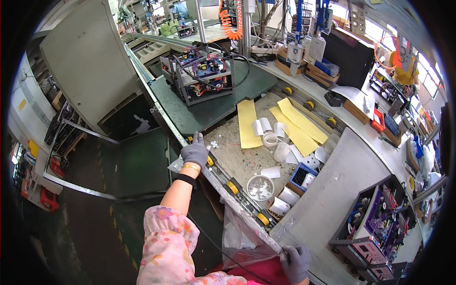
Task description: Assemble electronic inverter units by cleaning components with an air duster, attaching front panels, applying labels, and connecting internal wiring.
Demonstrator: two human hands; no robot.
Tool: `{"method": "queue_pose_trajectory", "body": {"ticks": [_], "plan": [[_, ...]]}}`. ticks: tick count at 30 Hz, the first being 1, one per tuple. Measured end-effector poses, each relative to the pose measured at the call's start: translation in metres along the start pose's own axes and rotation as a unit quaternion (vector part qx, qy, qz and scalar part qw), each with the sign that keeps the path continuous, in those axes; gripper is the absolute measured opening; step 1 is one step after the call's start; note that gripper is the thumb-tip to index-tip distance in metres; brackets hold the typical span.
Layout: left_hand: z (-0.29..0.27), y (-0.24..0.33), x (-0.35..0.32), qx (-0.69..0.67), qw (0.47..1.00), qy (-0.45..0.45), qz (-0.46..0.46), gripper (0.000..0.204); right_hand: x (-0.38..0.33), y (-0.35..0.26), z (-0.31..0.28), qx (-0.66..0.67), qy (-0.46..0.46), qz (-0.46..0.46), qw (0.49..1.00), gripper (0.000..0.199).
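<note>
1. The left hand [194, 153], in a grey glove, reaches over the roller rail [232, 187]; its fingers [198, 137] extend forward, thumb apart, with no object visibly gripped.
2. The fingertips meet the near corner of the dark green board [204, 116] in the view; whether they press on it cannot be told. A scrap of clear plastic [175, 165] shows just beside the palm.
3. The right hand [295, 263], also gloved, rests low at the near corner of the grey worktop [332, 185], fingers curled; what they grasp, if anything, cannot be made out.
4. Below the rail, between the hands, hangs a clear plastic sheet [237, 228]. A black band circles the left wrist, above a pink floral sleeve [166, 237].
5. On the green board, beyond the left hand, stands an open-framed electronics unit [204, 76], cables looping from it.
6. Right of the rail, yellow sheets [248, 124], white rolls and a round tub [261, 201] of small pieces lie on a stained surface.
7. A second electronics unit [375, 228] sits on the grey worktop at right.
8. Farther out, a tall grey cabinet [85, 61] stands at left, and an orange coiled hose [228, 26] hangs at the back.
</note>
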State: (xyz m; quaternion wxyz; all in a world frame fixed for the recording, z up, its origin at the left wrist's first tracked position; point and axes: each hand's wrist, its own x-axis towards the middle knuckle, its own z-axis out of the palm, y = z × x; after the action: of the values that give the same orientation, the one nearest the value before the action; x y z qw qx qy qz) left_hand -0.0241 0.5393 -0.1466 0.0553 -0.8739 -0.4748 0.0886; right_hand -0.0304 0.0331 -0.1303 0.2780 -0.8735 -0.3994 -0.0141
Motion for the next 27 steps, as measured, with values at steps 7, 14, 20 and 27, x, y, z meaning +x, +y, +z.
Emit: {"method": "queue_pose_trajectory", "body": {"ticks": [7, 14, 20, 27], "plan": [[-0.001, -0.025, 0.055, -0.048, 0.995, -0.044, -0.082, 0.073, 0.002, 0.0, -0.003, 0.017, -0.021, 0.007, 1.0, 0.018], [0.025, -0.044, 0.045, -0.135, 0.982, 0.067, -0.114, 0.068, 0.005, -0.007, -0.001, -0.007, -0.006, 0.016, 1.0, 0.018], [0.036, -0.032, 0.019, -0.122, 0.989, 0.07, -0.045, 0.064, -0.001, -0.003, 0.001, -0.027, 0.022, -0.001, 0.999, 0.013], [-0.014, 0.019, -0.081, -0.259, 0.947, 0.086, 0.169, 0.046, -0.045, 0.011, -0.023, 0.204, 0.133, 0.032, 0.969, 0.013]]}}
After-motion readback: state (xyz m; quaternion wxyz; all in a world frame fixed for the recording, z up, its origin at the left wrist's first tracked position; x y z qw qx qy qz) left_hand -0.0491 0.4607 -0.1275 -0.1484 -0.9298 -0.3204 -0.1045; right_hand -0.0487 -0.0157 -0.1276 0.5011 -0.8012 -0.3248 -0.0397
